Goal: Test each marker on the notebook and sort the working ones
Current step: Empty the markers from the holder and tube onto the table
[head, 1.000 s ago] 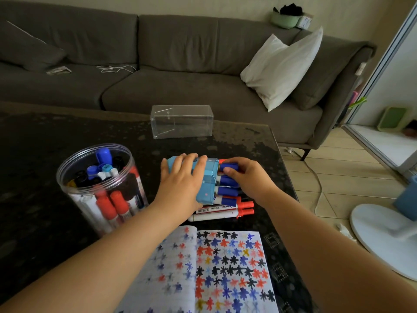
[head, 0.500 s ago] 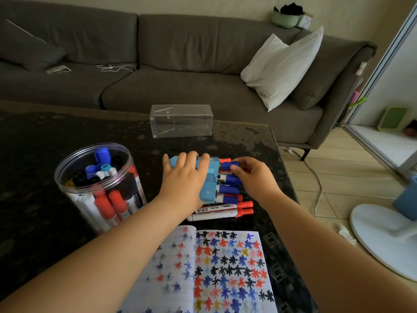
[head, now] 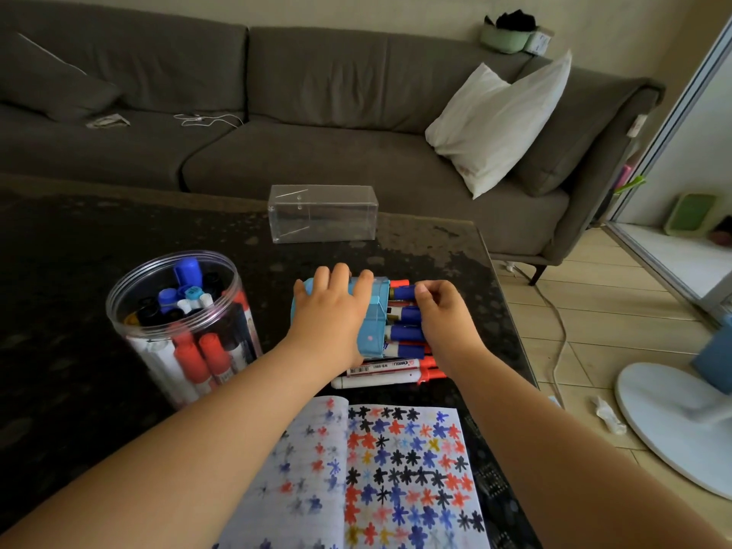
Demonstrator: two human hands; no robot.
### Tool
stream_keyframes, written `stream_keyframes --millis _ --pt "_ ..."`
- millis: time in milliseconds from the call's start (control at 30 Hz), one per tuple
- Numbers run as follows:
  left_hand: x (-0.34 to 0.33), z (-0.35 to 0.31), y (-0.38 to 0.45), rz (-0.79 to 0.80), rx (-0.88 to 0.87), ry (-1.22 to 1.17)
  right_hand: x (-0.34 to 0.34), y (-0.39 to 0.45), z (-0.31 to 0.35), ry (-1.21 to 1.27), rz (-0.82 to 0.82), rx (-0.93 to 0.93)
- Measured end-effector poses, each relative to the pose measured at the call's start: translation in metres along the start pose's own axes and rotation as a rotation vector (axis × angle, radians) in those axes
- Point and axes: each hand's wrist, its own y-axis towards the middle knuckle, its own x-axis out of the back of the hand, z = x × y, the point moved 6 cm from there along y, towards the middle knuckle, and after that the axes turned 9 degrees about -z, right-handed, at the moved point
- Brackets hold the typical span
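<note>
1. Many star marks already covered the notebook (head: 404, 473).
2. Sorted markers (head: 404, 334) sat in the blue box (head: 374, 324); left hand (head: 328, 315) pressed flat on it, right hand (head: 439, 315) pinching one cap.
3. Plenty remained in the jar (head: 178, 322).

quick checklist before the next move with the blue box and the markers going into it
1. Blue box steadied: ok, the left hand lies over its top, fingers spread.
2. Marker gripped: ok, the right hand pinches a blue-capped marker at the box's open end.
3. Room left in the box: cannot tell, several blue caps already fill the opening.
4. Loose markers near the box: not ok, red-capped ones lie on the table against the box, under the right wrist.
5. Notebook free for testing: ok, it lies open, nearer the person than the box, covered in star marks.
6. Jar out of the way: ok, upright beside the left forearm, apart from the box.
</note>
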Motion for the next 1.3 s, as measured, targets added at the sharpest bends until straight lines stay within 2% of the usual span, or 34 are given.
stream_keyframes --millis 300,433,600,767,833,900,1000,1100,1300 --pt "-0.001 0.002 0.0 0.015 0.017 -0.009 -0.004 -0.005 0.001 -0.001 -0.15 0.054" --pt "-0.003 0.003 0.001 0.014 0.028 -0.022 -0.005 -0.005 0.001 -0.017 -0.168 0.071" --pt "-0.004 0.006 0.001 0.049 0.073 -0.075 0.003 -0.001 0.006 0.019 -0.293 0.112" --pt "-0.003 0.013 0.002 0.066 0.129 -0.137 0.017 0.01 0.017 0.037 -0.306 0.159" --pt "-0.004 0.013 0.002 0.07 0.133 -0.121 0.017 0.017 0.016 0.029 -0.237 0.123" --pt "-0.005 0.012 0.002 0.072 0.127 -0.083 0.009 0.02 0.011 -0.016 -0.07 0.06" --pt "-0.004 0.01 0.003 0.049 0.103 -0.029 -0.001 0.019 0.009 -0.226 0.099 0.077" --pt "0.0 0.007 0.004 0.023 0.056 0.022 -0.004 0.018 0.011 -0.37 0.137 0.148" --pt "0.004 0.007 0.006 -0.006 0.041 0.059 0.004 0.02 0.012 -0.287 0.201 0.169"
